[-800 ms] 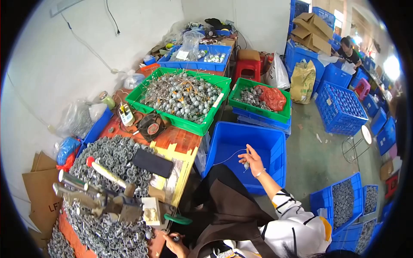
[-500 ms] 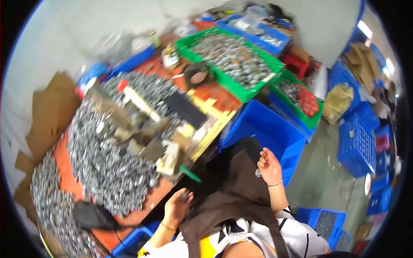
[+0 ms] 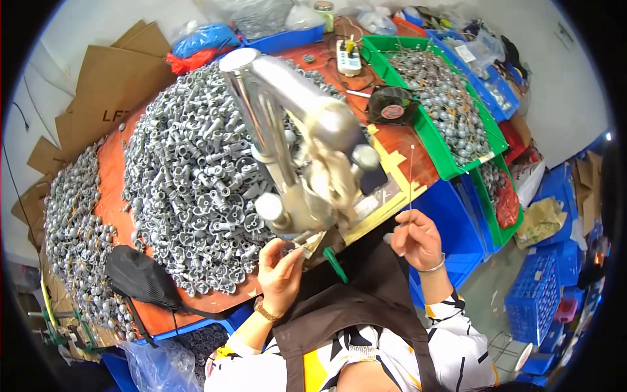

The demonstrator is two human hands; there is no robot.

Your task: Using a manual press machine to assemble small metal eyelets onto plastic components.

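Observation:
My left hand (image 3: 279, 277) is closed, its fingertips pinching a small grey part (image 3: 288, 247) beside the base of a metal hand press (image 3: 313, 202). The press looks smeared, and its round knobs stand over the table edge. To the right, my right hand (image 3: 419, 243) pinches a thin wire (image 3: 411, 183) that rises upright from the fingers and ends in a small white tip. A pale bit shows beside those fingers, too small to name. A green handle (image 3: 336, 264) juts from below the press between my hands.
Grey plastic fittings (image 3: 189, 176) are heaped on the orange tabletop (image 3: 112, 173). A black pouch (image 3: 140, 277) lies at the front left. Wired grey balls fill a green tray (image 3: 450, 166) at the right. A small black fan (image 3: 392, 106) and a power strip (image 3: 349, 59) stand behind. Blue bins (image 3: 457, 228) sit below.
The view has swung, so the table sits further right. My left hand has come up to the press. My right hand, loosely curled before, now pinches the upright wire.

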